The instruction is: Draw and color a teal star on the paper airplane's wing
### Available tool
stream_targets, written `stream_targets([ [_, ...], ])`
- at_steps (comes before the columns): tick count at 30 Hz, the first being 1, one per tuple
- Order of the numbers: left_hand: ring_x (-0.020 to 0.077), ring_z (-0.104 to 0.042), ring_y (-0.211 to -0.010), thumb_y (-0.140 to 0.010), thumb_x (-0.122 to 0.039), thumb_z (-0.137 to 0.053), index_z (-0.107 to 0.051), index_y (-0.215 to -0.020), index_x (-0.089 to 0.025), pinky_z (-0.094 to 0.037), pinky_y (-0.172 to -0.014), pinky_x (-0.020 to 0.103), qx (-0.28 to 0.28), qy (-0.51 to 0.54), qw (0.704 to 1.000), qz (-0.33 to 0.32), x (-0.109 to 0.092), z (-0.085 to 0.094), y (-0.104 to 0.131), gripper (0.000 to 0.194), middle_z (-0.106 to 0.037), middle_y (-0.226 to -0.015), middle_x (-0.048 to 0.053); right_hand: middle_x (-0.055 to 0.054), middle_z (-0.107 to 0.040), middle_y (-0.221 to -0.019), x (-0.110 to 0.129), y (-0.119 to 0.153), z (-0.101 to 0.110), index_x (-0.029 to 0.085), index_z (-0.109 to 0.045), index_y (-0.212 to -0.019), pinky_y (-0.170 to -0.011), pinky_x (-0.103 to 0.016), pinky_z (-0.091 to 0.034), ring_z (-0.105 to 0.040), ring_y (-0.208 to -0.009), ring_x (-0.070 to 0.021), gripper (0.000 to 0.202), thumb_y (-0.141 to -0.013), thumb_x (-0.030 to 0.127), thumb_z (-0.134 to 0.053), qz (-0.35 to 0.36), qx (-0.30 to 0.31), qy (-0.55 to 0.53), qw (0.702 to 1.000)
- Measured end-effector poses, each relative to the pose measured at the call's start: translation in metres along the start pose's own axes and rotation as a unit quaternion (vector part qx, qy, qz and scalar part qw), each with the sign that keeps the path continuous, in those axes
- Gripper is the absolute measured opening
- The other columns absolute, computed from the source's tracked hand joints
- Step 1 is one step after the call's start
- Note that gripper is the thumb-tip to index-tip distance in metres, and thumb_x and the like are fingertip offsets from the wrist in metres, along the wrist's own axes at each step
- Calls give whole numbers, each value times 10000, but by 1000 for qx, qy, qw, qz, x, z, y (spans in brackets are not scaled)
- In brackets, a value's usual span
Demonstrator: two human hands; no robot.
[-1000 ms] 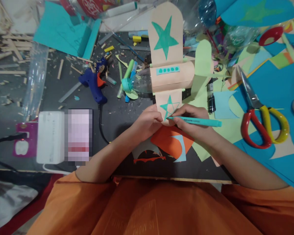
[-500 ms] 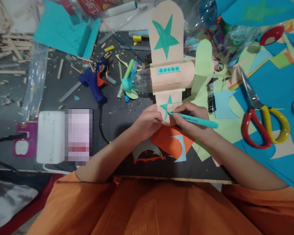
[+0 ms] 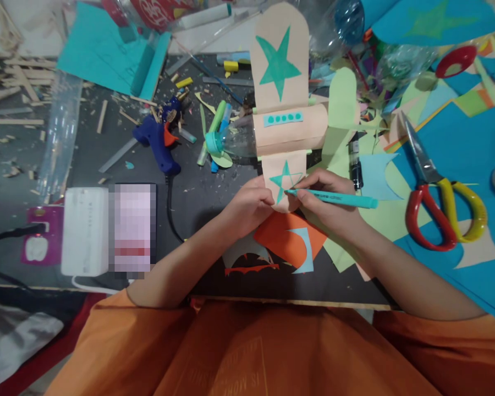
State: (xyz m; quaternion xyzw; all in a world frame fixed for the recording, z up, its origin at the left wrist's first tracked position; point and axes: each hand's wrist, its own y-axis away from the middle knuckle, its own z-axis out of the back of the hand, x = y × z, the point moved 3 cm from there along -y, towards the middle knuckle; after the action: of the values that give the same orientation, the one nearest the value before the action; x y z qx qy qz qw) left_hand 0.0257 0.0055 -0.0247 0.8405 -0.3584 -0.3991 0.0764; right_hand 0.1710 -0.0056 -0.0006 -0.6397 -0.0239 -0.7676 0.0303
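"What's in the right hand [image 3: 332, 213]?"
"A teal marker [image 3: 341, 199], grip closed around its barrel, tip at a half-coloured star [image 3: 283, 180]."
"And the left hand [image 3: 247, 209]?"
"Its grip pinches the lower wing's [image 3: 271, 162] edge. The winged bottle [image 3: 291, 132] lies upper centre of the frame."

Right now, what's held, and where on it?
Right hand: teal felt-tip marker, near its tip. Left hand: lower peach paper wing, by its left edge toward the rounded end.

Short-sleeved orange shirt [image 3: 322, 352] with faint lettering [image 3: 245, 380] across the front
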Motion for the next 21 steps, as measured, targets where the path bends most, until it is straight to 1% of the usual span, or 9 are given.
stream_targets([
  [4,280,-713,-1000,-452,-120,-599,-709,-824,-166,-534,-826,321,1,1,1000,-1,1,1,-1,391,-780,-857,67,32,-625,-562,1,0,0,225,-604,-649,-466,-242,-406,-538,-501,-117,100,-721,236,-672,12,-1,0,1000],
  [6,286,-711,-1018,-450,-113,-597,-705,-834,-161,-537,-845,327,-1,4,1000,0,1,1,0,401,-778,-864,71,27,-637,-576,1,0,0,223,-613,-666,-483,-248,-410,-546,-515,-118,96,-737,247,-673,10,5,6,1000],
  [12,292,-712,-1052,-450,-116,-589,-700,-815,-168,-543,-908,346,-2,6,1000,-1,0,0,0,385,-789,-878,58,34,-604,-567,0,0,-1,211,-619,-663,-483,-234,-383,-501,-502,-98,110,-750,249,-673,29,24,29,999],
  [17,305,-708,-1108,-455,-114,-572,-703,-928,-159,-526,-969,363,0,6,1000,3,0,-1,1,493,-783,-939,60,20,-634,-579,0,1,-1,206,-638,-645,-493,-233,-400,-533,-513,-108,102,-737,239,-666,21,39,39,998],
  [19,306,-706,-1115,-455,-114,-573,-699,-936,-161,-526,-972,364,1,5,1000,3,0,-1,1,500,-775,-926,55,17,-644,-585,0,1,-1,208,-644,-640,-495,-236,-418,-541,-510,-110,94,-727,233,-670,15,41,33,999],
  [21,305,-707,-1104,-453,-117,-577,-693,-904,-164,-531,-955,362,3,5,1000,1,0,0,0,468,-768,-896,53,16,-645,-576,1,1,-1,213,-635,-634,-489,-238,-431,-553,-508,-116,93,-719,234,-667,3,25,12,1000],
])
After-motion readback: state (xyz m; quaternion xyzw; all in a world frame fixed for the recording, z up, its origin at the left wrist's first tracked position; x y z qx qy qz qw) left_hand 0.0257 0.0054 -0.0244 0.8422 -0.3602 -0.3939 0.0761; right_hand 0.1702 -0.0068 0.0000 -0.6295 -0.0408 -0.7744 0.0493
